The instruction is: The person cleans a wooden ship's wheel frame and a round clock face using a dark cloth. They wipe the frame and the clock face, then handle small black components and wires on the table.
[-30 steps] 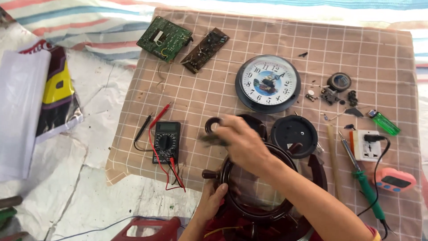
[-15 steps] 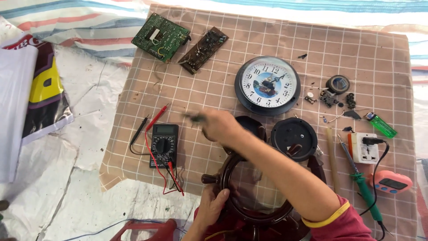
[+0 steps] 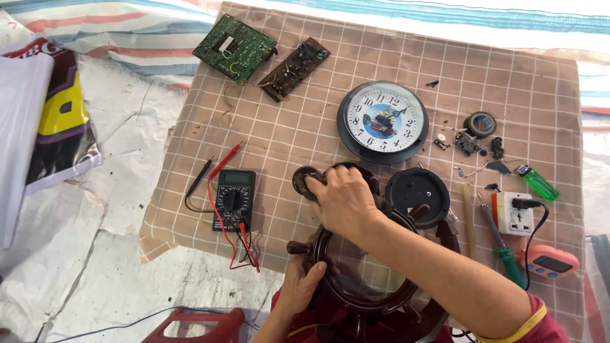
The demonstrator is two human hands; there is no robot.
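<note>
Multimeter [image 3: 234, 198] w/ red and black leads sits left on the checked cloth [image 3: 292, 136]. Left hand [image 3: 302, 286] stays clamped on the dark wooden clock frame [image 3: 356, 295] rim, bottom centre. Right hand [image 3: 343, 200], in the air 0.5 s ago, is back down, grip closed on a small dark round part [image 3: 305, 180] just left of the frame top. Wall clock [image 3: 383, 121], black disc [image 3: 416, 195], screwdriver [image 3: 499, 238] crowd the right.

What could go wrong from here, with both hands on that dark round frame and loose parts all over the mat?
1. The right hand reaches across the dark round frame to a small round part at its top edge; the forearm could sweep the black disc beside it.
2. The left hand grips only the frame's lower left rim, so the frame may tip or twist.
3. The multimeter leads lie loose close by and could snag.
</note>
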